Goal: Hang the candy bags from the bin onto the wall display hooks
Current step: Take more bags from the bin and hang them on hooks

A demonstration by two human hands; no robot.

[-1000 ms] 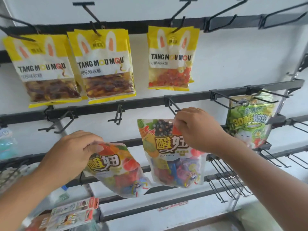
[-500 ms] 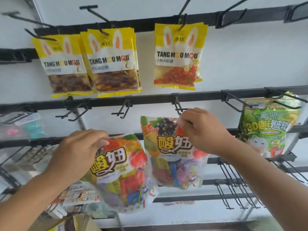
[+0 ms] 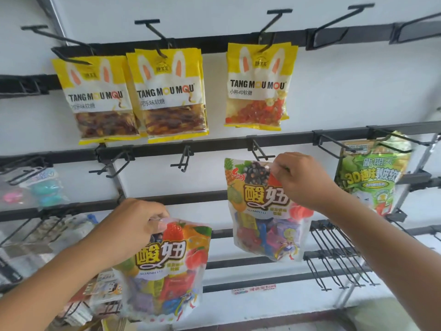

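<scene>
At a shop's wall display, closest to me, my left hand [image 3: 133,231] pinches the top edge of a fruit-printed candy bag [image 3: 164,271], thumb and fingers closed on it, the bag hanging low in front of the lower rails. Higher and to the right, my right hand [image 3: 301,180] grips the top corner of a second fruit-printed bag [image 3: 260,211], fingers closed tight, holding its top edge just below a black hook [image 3: 259,150] on the middle rail [image 3: 214,144]; whether the hook has entered the bag's hole I cannot tell. Two more hooks on that rail, to the left, stand bare. Right of my hand a green candy bag [image 3: 372,175] hangs from another middle-rail hook. Farther up, three yellow rabbit-ear bags [image 3: 167,96] marked TANG MOU MOU hang from long pegs on the top rail [image 3: 214,45], two with dark sweets side by side and one with orange-red sweets apart to the right. Blurred packets show at far left.
</scene>
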